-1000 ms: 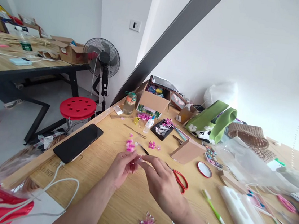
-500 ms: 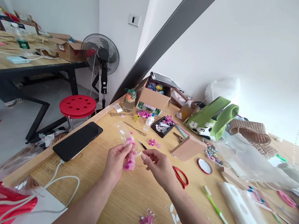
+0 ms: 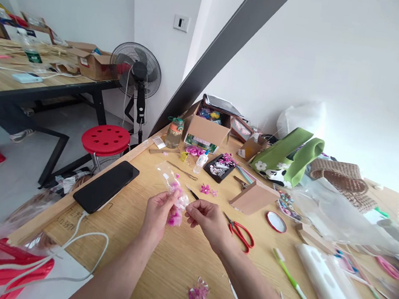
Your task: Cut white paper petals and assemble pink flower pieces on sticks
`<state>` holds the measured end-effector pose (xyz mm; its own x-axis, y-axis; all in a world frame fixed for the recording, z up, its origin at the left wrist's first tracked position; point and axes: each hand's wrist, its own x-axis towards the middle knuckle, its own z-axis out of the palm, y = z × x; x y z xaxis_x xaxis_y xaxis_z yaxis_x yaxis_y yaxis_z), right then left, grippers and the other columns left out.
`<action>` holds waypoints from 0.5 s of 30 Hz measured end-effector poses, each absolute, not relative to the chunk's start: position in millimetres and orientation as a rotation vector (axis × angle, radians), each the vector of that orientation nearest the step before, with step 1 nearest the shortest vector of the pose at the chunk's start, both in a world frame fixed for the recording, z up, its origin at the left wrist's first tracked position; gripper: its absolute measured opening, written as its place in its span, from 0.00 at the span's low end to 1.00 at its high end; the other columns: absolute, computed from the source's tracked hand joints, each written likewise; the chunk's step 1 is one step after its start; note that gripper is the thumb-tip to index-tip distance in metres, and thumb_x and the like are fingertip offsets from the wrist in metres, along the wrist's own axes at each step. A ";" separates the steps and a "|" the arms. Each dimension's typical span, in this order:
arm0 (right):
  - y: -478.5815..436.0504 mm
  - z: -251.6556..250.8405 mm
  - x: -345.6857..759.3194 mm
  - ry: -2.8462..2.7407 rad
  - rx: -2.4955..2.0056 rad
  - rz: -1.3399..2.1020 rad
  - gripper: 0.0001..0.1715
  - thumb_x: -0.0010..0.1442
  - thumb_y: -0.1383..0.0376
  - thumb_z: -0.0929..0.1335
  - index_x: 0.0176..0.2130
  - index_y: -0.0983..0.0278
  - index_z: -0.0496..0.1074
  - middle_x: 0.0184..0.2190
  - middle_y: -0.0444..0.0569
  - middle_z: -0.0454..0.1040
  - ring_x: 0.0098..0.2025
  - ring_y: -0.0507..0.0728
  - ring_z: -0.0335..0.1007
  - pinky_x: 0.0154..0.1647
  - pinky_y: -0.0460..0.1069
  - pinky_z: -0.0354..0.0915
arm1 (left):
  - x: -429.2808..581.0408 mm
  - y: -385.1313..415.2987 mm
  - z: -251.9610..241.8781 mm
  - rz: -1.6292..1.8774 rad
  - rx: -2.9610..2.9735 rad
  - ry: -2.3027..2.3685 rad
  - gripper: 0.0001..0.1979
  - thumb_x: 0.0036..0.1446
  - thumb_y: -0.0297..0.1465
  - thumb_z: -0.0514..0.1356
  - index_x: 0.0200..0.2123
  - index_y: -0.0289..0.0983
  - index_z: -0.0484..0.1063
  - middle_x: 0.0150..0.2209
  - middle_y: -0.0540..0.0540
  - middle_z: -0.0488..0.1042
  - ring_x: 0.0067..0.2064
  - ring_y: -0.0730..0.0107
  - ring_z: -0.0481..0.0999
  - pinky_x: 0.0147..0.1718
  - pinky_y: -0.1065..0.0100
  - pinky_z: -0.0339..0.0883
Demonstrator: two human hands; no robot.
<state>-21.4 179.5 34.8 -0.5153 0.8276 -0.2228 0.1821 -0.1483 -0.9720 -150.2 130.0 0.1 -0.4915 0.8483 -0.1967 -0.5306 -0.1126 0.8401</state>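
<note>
Two bare hands meet above the wooden table (image 3: 162, 273) in the head view, both to the left of the red-handled scissors (image 3: 236, 229), the right hand (image 3: 209, 218) just beside them and the left hand (image 3: 157, 212) farther off. Left thumb and fingers grip a clear plastic bag (image 3: 181, 199) with fluffy pink pieces (image 3: 175, 218) at it; whether every piece lies inside, I cannot tell. Right thumb and forefinger are pinched on the bag's edge nearest the scissors; the other fingers curl under. Nearer the wearer than the scissors, and left of them, sits a heap of pink shreds (image 3: 198, 294); nearer and to their right lies a green toothbrush (image 3: 298, 289). Beyond the scissors stand a pinkish block (image 3: 254, 197) and, farther left, a glue bottle (image 3: 200, 163). Right of them lies a red-rimmed lid (image 3: 276, 222); well left, a black phone (image 3: 106, 186).
</note>
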 end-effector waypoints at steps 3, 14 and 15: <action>178.9 35.5 -21.8 -1.644 -1.147 1.714 0.22 0.45 0.50 0.75 0.25 0.66 0.73 0.18 0.43 0.71 0.22 0.50 0.65 0.23 0.46 0.61 | -149.6 130.0 -1.0 1.783 0.428 1.144 0.15 0.45 0.39 0.70 0.23 0.33 0.75 0.20 0.50 0.70 0.22 0.78 0.66 0.22 0.75 0.59; 183.2 29.3 -31.8 -1.683 -1.112 1.716 0.22 0.41 0.51 0.77 0.22 0.66 0.71 0.16 0.41 0.68 0.20 0.48 0.61 0.23 0.45 0.58 | -150.4 130.8 4.1 1.777 0.311 1.006 0.14 0.41 0.38 0.72 0.24 0.32 0.77 0.22 0.48 0.74 0.25 0.75 0.70 0.26 0.72 0.63; 183.4 28.5 -31.8 -1.689 -1.116 1.718 0.22 0.41 0.51 0.77 0.22 0.66 0.71 0.16 0.41 0.68 0.20 0.48 0.61 0.23 0.45 0.58 | -151.3 130.9 5.2 1.773 0.284 0.977 0.14 0.40 0.37 0.73 0.24 0.32 0.77 0.22 0.48 0.74 0.25 0.75 0.71 0.26 0.72 0.64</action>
